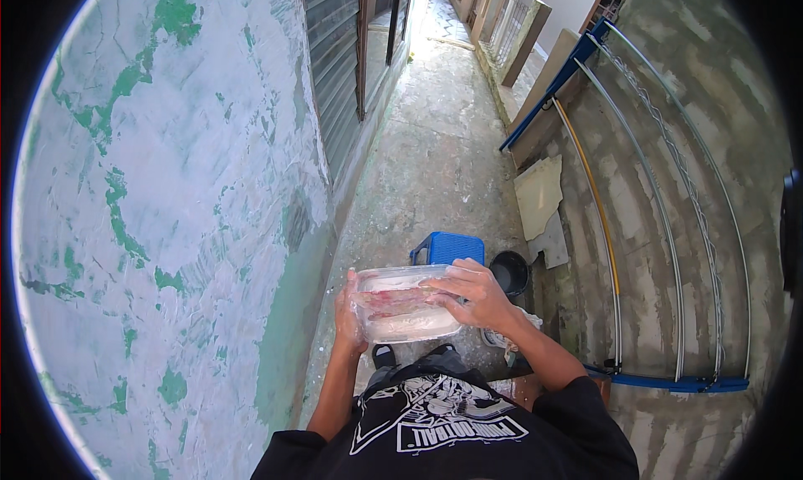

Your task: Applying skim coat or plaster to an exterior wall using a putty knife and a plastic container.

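In front of my body I hold up a clear plastic container (407,324), roughly rectangular, with whitish paste inside. A reddish streak runs across its middle; I cannot make out whether it is a smear or a thing lying in it. My left hand (347,314) grips the left side, fingers upright along the wall. At the right end is my right hand (473,294), closed over the rim with fingers reaching to the inside. Pale specks of paste show on my hands and forearms.
A blue plastic stool (454,248) and a black bucket (509,272) stand just beyond the container. To the left rises a patchy white and green wall (192,187) with a louvred window (336,70). A blue-ended rack of metal rods (669,384) lines the block wall at right.
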A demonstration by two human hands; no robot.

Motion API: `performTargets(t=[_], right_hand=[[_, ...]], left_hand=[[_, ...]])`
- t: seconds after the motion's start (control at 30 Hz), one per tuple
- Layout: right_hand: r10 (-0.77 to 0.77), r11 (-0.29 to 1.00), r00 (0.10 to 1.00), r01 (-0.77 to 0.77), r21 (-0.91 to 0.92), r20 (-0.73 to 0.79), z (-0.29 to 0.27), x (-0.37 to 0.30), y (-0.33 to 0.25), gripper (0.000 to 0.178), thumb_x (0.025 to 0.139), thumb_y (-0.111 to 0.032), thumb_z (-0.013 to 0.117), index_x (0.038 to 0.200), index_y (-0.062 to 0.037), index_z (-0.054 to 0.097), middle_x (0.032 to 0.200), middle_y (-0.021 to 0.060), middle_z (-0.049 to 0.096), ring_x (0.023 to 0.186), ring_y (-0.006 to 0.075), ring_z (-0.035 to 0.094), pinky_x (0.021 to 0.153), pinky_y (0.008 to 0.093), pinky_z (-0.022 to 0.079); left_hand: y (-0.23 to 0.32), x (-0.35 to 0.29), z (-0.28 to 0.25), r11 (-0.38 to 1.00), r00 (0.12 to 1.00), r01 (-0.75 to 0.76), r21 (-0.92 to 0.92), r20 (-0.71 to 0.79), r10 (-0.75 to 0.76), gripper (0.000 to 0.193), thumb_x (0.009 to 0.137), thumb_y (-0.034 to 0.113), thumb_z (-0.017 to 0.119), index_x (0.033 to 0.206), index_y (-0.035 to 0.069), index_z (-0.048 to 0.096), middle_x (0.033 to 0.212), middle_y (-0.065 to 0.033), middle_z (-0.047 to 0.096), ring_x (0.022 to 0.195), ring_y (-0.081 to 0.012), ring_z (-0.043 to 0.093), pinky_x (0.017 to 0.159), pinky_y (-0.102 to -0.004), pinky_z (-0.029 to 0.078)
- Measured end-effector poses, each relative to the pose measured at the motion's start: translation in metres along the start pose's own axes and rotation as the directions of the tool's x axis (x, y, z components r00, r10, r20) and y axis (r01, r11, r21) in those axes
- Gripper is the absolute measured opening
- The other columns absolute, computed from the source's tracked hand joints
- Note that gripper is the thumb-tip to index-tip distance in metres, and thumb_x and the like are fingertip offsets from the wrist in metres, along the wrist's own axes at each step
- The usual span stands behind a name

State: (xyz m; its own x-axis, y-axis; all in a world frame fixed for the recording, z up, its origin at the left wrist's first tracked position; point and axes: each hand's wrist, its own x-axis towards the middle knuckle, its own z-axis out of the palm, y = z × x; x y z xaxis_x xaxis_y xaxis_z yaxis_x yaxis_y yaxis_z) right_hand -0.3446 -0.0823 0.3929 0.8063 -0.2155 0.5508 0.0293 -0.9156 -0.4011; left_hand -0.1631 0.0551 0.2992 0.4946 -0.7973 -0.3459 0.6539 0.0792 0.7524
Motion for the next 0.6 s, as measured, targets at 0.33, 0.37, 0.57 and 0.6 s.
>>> performTargets(t=[0.33,0.37,0.57,0.6], right_hand=[[-0.040,0.999,0.999,0.040,-0.002,0.025,0.020,-0.011,-0.001,0.033,0.071,-0.011,0.079,0.104,-0.0063,0.073,0.074,0.0057,0.059,0.068,0.0230,0.052,0.063,0.0347,0.041],[-0.039,0.999,0.999,0.039,0.001,0.024,0.018,-0.010,-0.002,0.033,0.071,-0.011,0.079,0.104,-0.0063,0.073,0.074,0.0057,0.059,0.068,0.0230,0.052,0.063,0.0347,0.041],[0.037,0.986,0.993,-0.053,-0.156,-0.109,0.010,-0.007,0.001,0.033,0.074,-0.013,0.076,0.107,-0.0078,0.072,0.074,0.0042,0.055,0.067,0.0231,0.051,0.061,0.0350,0.040],[0.039,0.986,0.993,-0.056,-0.155,-0.109,0.013,-0.008,0.000,0.033,0.074,-0.013,0.076,0.107,-0.0078,0.072,0.074,0.0042,0.055,0.067,0.0231,0.051,0.061,0.0350,0.040]], left_hand=[[-0.002,-0.002,-0.003,0.997,0.997,-0.077,-0.014,-0.008,0.077,0.061,0.099,0.053,0.046,0.113,-0.005,0.059,0.102,-0.0165,0.066,0.086,-0.0236,0.067,0.079,-0.0361,0.056],[-0.001,-0.002,-0.003,0.997,0.997,-0.069,-0.037,-0.041,0.068,0.061,0.099,0.053,0.046,0.112,-0.005,0.059,0.102,-0.0170,0.065,0.085,-0.0239,0.067,0.077,-0.0362,0.057],[0.008,-0.016,0.004,0.995,0.995,-0.099,0.002,-0.022,0.099,0.060,0.100,0.052,0.044,0.110,-0.005,0.058,0.102,-0.0182,0.065,0.082,-0.0255,0.068,0.069,-0.0373,0.060],[0.011,-0.019,0.008,0.997,0.997,-0.081,-0.015,0.002,0.081,0.059,0.100,0.051,0.043,0.109,-0.005,0.058,0.101,-0.0181,0.065,0.081,-0.0258,0.068,0.067,-0.0375,0.061]])
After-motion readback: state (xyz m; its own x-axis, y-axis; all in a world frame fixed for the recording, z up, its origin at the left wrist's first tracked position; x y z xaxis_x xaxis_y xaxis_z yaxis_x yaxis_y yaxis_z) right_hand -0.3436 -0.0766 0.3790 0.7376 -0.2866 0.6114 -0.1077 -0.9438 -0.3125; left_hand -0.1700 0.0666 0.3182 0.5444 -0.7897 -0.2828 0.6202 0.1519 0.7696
